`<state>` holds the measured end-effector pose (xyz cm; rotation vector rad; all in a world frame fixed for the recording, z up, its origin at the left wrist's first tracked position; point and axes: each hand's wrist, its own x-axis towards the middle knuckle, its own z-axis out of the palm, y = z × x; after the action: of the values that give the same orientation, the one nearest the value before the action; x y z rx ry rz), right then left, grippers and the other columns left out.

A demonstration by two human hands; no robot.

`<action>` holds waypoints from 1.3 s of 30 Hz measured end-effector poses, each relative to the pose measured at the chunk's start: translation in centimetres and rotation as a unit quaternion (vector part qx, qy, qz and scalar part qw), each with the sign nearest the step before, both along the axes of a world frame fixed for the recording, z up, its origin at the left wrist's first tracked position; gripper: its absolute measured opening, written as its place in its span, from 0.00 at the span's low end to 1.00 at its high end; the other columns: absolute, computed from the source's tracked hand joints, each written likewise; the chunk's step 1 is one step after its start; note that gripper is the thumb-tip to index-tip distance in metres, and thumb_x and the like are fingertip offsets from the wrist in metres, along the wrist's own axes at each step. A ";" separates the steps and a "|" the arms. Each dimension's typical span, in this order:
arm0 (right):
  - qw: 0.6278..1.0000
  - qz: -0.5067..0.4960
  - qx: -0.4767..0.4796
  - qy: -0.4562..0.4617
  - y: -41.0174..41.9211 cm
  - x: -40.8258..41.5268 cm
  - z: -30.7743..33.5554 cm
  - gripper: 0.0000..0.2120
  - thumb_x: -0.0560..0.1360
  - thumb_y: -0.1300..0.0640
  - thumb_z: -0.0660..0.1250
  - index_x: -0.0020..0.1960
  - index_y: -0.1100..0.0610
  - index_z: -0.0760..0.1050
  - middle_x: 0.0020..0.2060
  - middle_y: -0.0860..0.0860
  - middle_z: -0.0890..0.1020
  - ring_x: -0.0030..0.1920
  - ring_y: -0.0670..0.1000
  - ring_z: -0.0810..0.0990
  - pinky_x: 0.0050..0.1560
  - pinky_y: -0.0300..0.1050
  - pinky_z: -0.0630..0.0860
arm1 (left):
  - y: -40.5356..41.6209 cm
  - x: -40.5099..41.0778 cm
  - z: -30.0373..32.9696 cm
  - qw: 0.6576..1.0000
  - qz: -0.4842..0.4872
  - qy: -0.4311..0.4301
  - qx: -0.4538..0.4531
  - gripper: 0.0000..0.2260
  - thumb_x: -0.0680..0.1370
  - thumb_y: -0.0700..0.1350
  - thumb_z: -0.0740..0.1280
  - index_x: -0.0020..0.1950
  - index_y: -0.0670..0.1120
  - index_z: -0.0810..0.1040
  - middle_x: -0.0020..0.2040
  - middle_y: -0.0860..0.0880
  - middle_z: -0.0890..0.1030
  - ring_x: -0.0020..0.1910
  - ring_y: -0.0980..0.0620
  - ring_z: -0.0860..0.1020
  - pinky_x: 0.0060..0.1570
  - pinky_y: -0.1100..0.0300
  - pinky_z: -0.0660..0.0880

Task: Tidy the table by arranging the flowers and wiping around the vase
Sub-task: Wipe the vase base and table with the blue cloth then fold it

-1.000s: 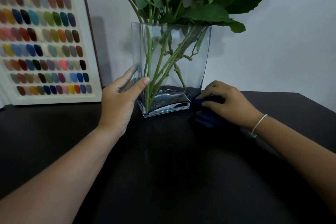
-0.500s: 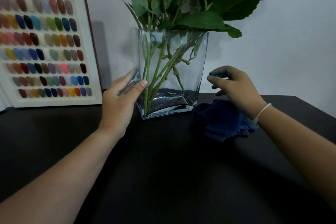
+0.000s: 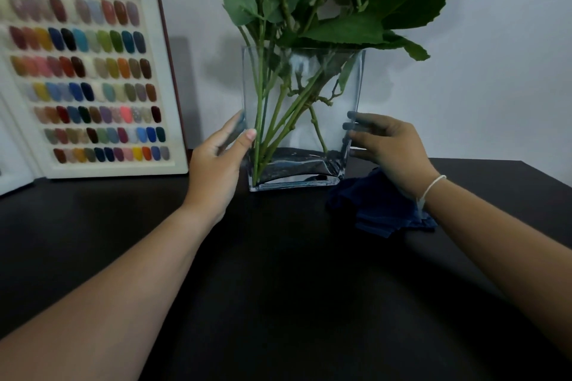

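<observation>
A clear rectangular glass vase (image 3: 334,120) stands on the black table (image 3: 278,288), with a little water at its bottom. Green flower stems and broad leaves (image 3: 346,28) rise out of it; the blooms are mostly cut off at the top edge. My left hand (image 3: 219,161) grips the vase's left side, thumb on the front face. My right hand (image 3: 390,145) presses against the vase's right side, its fingers seen through the glass. A crumpled dark blue cloth (image 3: 380,207) lies on the table under my right wrist, with no hand on it.
A white-framed board of coloured nail samples (image 3: 89,77) leans against the wall at the left, close to the vase. The wall stands right behind the vase. The table's right edge runs near the cloth.
My right hand let go of the blue cloth, rose off the table and moved left onto the vase's right side. The left hand stayed on the vase.
</observation>
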<state>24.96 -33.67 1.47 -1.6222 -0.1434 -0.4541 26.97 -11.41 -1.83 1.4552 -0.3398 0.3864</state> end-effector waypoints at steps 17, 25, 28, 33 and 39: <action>0.996 -0.060 -0.030 -0.050 0.6 0.4 -1.1 0.16 0.72 0.67 0.66 0.58 0.58 0.75 0.48 0.55 0.80 0.44 0.50 0.81 0.42 0.36 0.80 | 0.1 1.9 0.1 0.999 -0.028 0.033 -0.022 0.18 0.77 0.45 0.63 0.67 0.46 0.71 0.66 0.45 0.75 0.65 0.50 0.73 0.66 0.47 0.68; 0.984 -0.098 -0.150 0.009 0.6 -1.2 0.1 0.09 0.72 0.60 0.67 0.52 0.56 0.77 0.42 0.50 0.80 0.42 0.55 0.81 0.44 0.46 0.81 | 0.2 1.8 0.0 0.996 -0.049 0.049 -0.057 0.15 0.77 0.45 0.64 0.64 0.49 0.73 0.61 0.50 0.79 0.57 0.56 0.78 0.55 0.57 0.77; 0.920 -0.080 -0.381 0.049 -0.2 -3.0 2.6 0.07 0.70 0.48 0.67 0.42 0.52 0.77 0.41 0.46 0.80 0.44 0.50 0.79 0.41 0.41 0.74 | 0.3 1.9 -0.1 0.995 -0.056 0.047 -0.066 0.15 0.77 0.44 0.64 0.64 0.48 0.74 0.57 0.52 0.80 0.53 0.57 0.80 0.47 0.62 0.78; 0.747 0.135 -0.619 0.202 0.0 -4.9 3.5 0.20 0.67 0.47 0.70 0.58 0.40 0.71 0.56 0.40 0.72 0.57 0.45 0.70 0.60 0.44 0.66 | 0.9 2.2 0.0 0.994 -0.081 0.054 -0.046 0.14 0.77 0.43 0.63 0.62 0.49 0.75 0.50 0.57 0.82 0.50 0.59 0.81 0.41 0.64 0.78; 0.776 0.078 -0.622 0.067 0.7 -4.2 1.7 0.10 0.70 0.57 0.69 0.50 0.46 0.78 0.48 0.44 0.77 0.52 0.47 0.74 0.55 0.43 0.70 | 1.4 2.8 -0.1 0.992 -0.103 0.063 -0.045 0.15 0.76 0.43 0.64 0.62 0.49 0.74 0.44 0.60 0.84 0.46 0.61 0.81 0.37 0.66 0.77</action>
<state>20.72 -32.94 3.15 -2.9124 -0.5532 -0.0478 29.75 -9.98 -1.90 1.3347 -0.3622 0.1409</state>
